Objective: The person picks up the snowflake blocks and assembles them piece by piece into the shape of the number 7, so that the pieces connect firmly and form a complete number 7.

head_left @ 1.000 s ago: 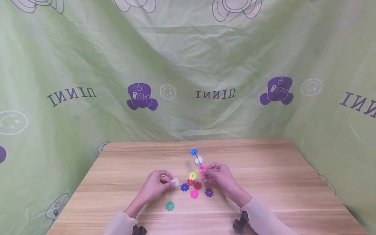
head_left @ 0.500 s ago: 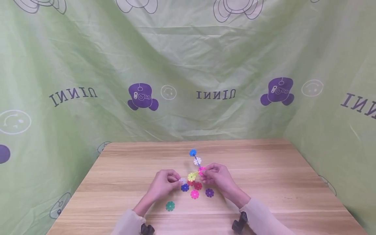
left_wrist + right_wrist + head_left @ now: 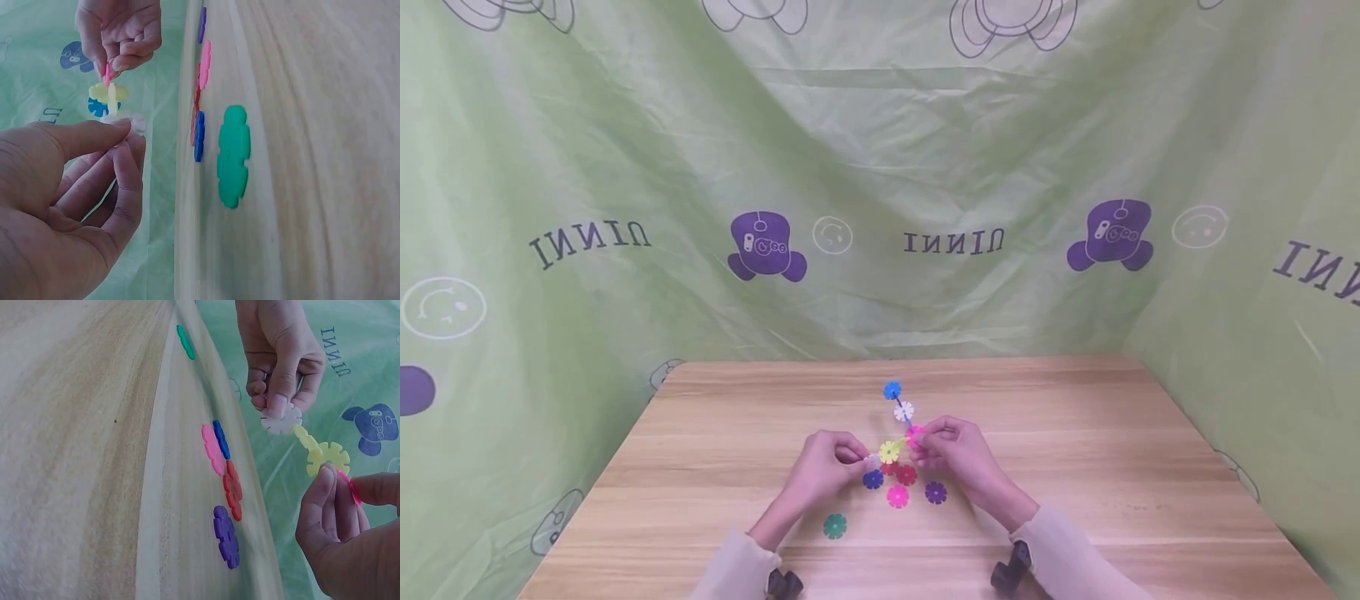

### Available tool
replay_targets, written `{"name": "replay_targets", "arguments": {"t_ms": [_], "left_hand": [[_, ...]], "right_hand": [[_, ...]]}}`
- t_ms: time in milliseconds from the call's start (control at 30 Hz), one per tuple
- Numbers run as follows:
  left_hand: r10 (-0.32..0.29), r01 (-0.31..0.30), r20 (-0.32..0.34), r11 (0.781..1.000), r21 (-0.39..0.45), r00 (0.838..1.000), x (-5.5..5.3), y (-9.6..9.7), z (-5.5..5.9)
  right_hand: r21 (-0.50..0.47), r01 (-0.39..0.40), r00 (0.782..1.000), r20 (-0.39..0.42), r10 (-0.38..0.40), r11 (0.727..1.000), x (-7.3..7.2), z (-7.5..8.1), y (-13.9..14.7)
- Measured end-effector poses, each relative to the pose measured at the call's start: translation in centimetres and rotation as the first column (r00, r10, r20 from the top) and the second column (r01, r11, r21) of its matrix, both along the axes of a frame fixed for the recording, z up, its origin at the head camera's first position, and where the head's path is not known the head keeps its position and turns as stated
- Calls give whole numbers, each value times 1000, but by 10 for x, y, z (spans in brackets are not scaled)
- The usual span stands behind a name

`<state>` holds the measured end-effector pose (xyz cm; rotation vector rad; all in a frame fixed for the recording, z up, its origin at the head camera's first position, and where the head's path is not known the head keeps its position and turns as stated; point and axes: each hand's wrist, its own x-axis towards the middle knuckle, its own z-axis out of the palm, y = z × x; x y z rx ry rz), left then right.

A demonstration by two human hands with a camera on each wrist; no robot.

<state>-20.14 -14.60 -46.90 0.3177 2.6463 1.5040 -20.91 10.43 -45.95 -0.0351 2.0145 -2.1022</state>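
Observation:
Between thumb and fingertips my left hand (image 3: 827,468) pinches a white notched snowflake disc (image 3: 280,420). My right hand (image 3: 961,462) grips a pink snowflake disc (image 3: 914,436), part of a linked chain held above the table. From the pink piece a branch runs back through a white disc (image 3: 903,411) to a blue disc (image 3: 892,390). Towards the left hand, the chain carries a yellow disc (image 3: 330,460) and a second yellow disc (image 3: 305,437) seen nearly edge-on. In the right wrist view, the left hand's white disc meets the edge-on yellow disc's end.
Loose discs lie on the wooden table (image 3: 1075,467) below the hands: dark blue (image 3: 872,479), red (image 3: 906,475), pink (image 3: 897,497), purple (image 3: 936,492) and green (image 3: 835,526). A green printed cloth (image 3: 865,150) hangs behind and at both sides.
My left hand has moved right with the white disc, bringing it up to the yellow end of the chain. The right hand has stayed nearly still, and the loose discs lie as before.

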Motion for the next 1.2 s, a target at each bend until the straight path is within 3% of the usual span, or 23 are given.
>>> {"name": "replay_targets", "arguments": {"t_ms": [200,400,667,1200], "left_hand": [[20,-20,-26,1000,-9,999,2,6,2],[0,-5,-80,998,-58,997,6,13,9],[-5,-8,-149,996,-87,989,9,16,8],[23,-30,-132,998,-48,991,6,16,5]], "right_hand": [[11,13,1000,-11,-13,1000,1,-2,-2],[54,53,998,-22,-52,997,1,0,-2],[70,74,997,-20,-73,995,2,3,-3],[48,85,996,0,-85,995,-1,1,-5]]}}
